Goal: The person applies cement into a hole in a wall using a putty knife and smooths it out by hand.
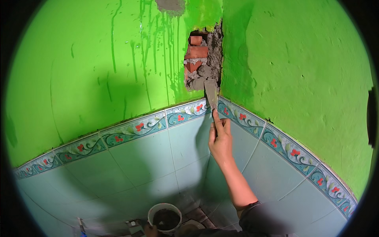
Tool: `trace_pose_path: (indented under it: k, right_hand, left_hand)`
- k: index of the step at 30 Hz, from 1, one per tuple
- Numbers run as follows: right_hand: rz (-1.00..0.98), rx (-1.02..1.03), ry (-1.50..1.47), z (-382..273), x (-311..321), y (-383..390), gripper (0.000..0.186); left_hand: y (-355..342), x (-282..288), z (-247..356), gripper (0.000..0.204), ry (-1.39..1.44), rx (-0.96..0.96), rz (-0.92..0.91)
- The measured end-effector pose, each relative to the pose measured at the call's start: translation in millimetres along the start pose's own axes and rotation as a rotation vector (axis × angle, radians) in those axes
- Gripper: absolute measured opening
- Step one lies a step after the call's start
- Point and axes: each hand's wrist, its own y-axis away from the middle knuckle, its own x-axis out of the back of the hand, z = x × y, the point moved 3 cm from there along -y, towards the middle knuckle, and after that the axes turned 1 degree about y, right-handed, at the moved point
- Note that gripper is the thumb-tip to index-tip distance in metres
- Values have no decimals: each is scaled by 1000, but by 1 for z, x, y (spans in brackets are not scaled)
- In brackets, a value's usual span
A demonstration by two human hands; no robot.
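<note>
My right hand point(220, 140) grips a flat metal putty knife point(211, 94), its blade raised against the bottom of a broken hole point(195, 51) in the green wall corner. Exposed red bricks, rough mortar and lumps of wet grey mortar point(197, 83) show in the hole. At the lower edge my left hand point(151, 231) holds a white bucket point(176, 209) by its side, with dark grey material inside.
The two green walls point(296, 59) meet at the corner above pale teal tiles point(146, 166) with a red-flower border. A grey patch point(169, 6) and green drips mark the left wall. Indistinct objects point(83, 229) lie on the floor below, and a dark shape sits at the far right.
</note>
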Motion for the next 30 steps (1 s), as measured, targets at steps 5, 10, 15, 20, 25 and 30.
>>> trace_pose_path:
  k: [5,10,15,20,25,30]
  right_hand:
    - [-11,4,-26,4,6,17,46]
    - [-84,-51,-139,-10,33,37,41]
    - [-376,-286,-315,-21,63,88,37]
    - [-943,-483,-335,-8,50,155,34]
    - [-1240,-167,-81,-2,-3,232,31]
    - [-1541,-149,251,29,-73,298,23]
  left_hand:
    - [-4,1,-8,85,1,80,-6]
    - [-58,-3,-46,35,-90,-170,387]
    - [-58,-11,-28,38,9,-331,349]
    - [-41,-14,18,28,-58,-365,274]
    - [-37,-22,30,22,2,-336,203]
    - [-28,-32,54,23,71,-378,140]
